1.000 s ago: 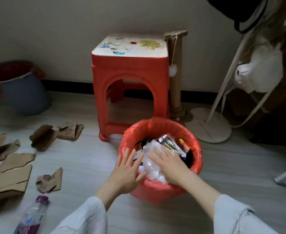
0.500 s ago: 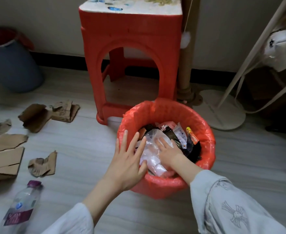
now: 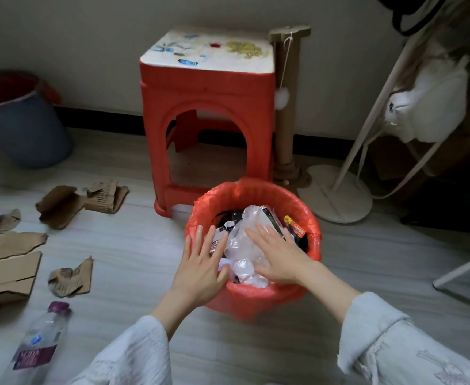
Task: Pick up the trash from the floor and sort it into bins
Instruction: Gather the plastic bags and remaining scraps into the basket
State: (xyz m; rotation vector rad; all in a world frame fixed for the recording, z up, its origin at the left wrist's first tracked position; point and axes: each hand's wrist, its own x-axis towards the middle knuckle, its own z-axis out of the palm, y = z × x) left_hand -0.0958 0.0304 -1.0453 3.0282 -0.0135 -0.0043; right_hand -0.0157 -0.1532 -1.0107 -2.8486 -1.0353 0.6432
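Trash fills the red-lined bin; left hand at seven o'clock and right hand at five lie flat, fingers spread, gripping nothing.

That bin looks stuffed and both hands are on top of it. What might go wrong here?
The plastic wrappers reach up to the rim of the red-lined bin, so when the left hand and right hand lift off, they may spring back and spill. Pushing harder could tear the thin liner or tip the bin. The bottle lies close by on the floor and could roll if nudged.
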